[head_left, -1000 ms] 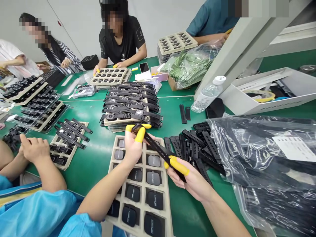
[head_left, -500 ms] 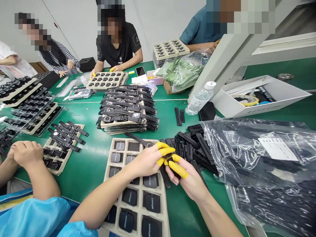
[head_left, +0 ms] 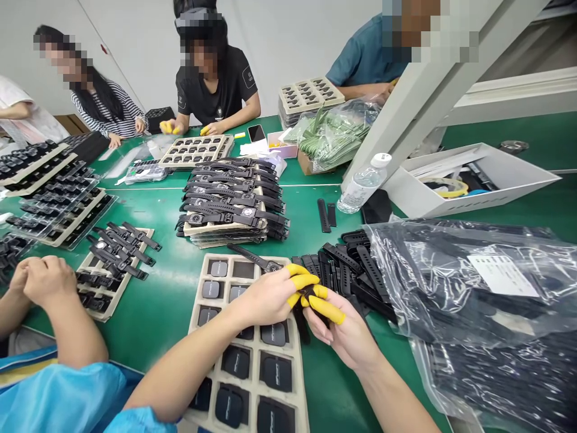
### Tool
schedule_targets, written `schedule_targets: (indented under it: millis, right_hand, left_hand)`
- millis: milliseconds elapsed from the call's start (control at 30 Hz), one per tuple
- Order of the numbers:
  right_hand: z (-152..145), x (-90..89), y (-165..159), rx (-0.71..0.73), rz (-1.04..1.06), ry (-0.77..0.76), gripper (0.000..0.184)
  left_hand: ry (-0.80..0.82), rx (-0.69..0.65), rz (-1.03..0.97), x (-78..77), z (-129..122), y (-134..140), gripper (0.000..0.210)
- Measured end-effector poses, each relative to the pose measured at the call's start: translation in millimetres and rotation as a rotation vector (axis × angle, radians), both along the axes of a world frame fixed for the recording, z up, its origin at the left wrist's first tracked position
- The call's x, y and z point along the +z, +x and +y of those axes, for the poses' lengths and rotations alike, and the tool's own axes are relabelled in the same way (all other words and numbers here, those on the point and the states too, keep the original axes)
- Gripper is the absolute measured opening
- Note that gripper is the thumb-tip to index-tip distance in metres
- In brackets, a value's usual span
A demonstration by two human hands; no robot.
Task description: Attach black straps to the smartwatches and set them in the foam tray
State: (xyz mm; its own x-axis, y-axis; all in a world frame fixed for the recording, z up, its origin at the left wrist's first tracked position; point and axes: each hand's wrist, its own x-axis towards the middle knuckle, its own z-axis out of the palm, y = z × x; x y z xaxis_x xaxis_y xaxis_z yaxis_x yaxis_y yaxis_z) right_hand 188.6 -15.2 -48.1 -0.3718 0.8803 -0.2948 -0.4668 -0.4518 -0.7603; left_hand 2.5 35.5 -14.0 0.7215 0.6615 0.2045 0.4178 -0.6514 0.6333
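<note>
My left hand point(head_left: 273, 293) and my right hand point(head_left: 336, 319), both with yellow finger cots, meet over the tray's right edge. Between the closed fingertips they pinch a small black watch point(head_left: 307, 291), mostly covered by the fingers. A black strap hangs down below it. Under my left arm lies a beige tray point(head_left: 298, 376) with square black watch cases in its pockets. A watch with one strap attached point(head_left: 270, 264) rests across the tray's far right corner. Just beyond my right hand is a loose pile of black watch straps point(head_left: 345, 258).
Stacked trays of strapped watches point(head_left: 234, 210) stand ahead. To the right are plastic bags of straps point(head_left: 451, 282), a water bottle point(head_left: 364, 183) and a white box point(head_left: 473, 198). A co-worker's clasped hands point(head_left: 49, 279) are at left, near a smaller tray point(head_left: 110, 307). Other people sit opposite.
My hands stay together on the watch, with only a slight shift of the fingers. Across the table, a co-worker's yellow-tipped hand has lifted off a tray.
</note>
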Motion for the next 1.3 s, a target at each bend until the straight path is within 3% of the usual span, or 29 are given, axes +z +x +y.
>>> schedule_targets:
  millis: [267, 500, 800, 1033, 1200, 1300]
  right_hand:
    - [-1, 3.5, -2, -0.060, 0.094, -0.012, 0.038]
    - [-1, -2.2, -2, -0.100, 0.089, -0.007, 0.036]
    - [0, 1.8, -1, -0.036, 0.049, -0.046, 0.044]
    - [1, -1.9, 0, -0.007, -0.017, -0.015, 0.041]
    - [1, 2.5, 0, -0.002, 0.160, -0.071, 0.045]
    - [1, 3.5, 0, -0.014, 0.124, -0.089, 0.046]
  left_hand:
    - [0.015, 0.038, 0.017, -5.9, -4, 7, 0.048]
    - [0.044, -0.019, -0.019, 6.5, -5, 8, 0.046]
    - [0.224, 0.001, 0.287, 8.7, -5, 8, 0.034]
    - [0.207, -0.040, 0.233, 10.6, -3, 5, 0.032]
    - [0.206, -0.031, 0.240, 13.1, -4, 7, 0.032]
    - [0.255, -0.016, 0.297, 13.7, -5, 8, 0.031]
